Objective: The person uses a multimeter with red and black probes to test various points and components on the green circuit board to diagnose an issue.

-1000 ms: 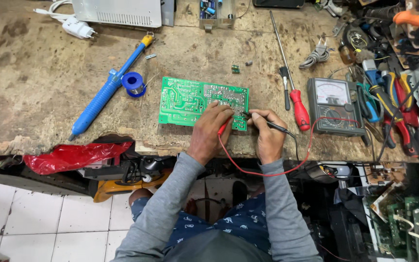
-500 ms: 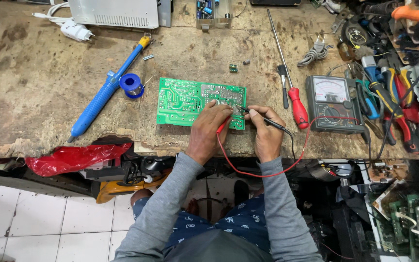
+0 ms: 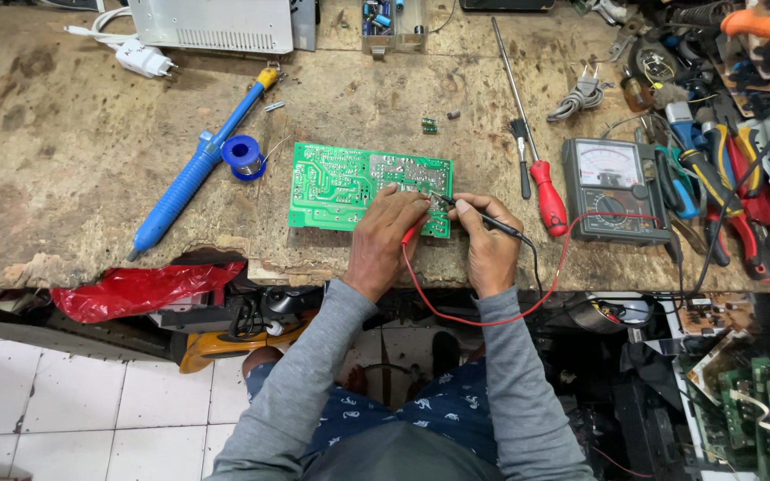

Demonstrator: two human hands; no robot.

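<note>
Green board (image 3: 340, 183) flat on tabletop (image 3: 73, 160), near front edge. Left hand (image 3: 385, 239) closed on red probe (image 3: 410, 233), fingertips on board's right part. Right hand (image 3: 485, 245) pinching black probe (image 3: 492, 221), tip at board edge. Meter (image 3: 612, 189) right of hands, leads trailing. Clear box (image 3: 392, 20) at back holds small blue parts.

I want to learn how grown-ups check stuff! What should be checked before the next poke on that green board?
1. Green circuit board lies flat on the worn wooden bench: ok.
2. Left hand holds the red probe: ok.
3. Right hand holds the black probe: ok.
4. Tips on the right spots: cannot tell.
5. Grey needle meter in view: ok.
</note>
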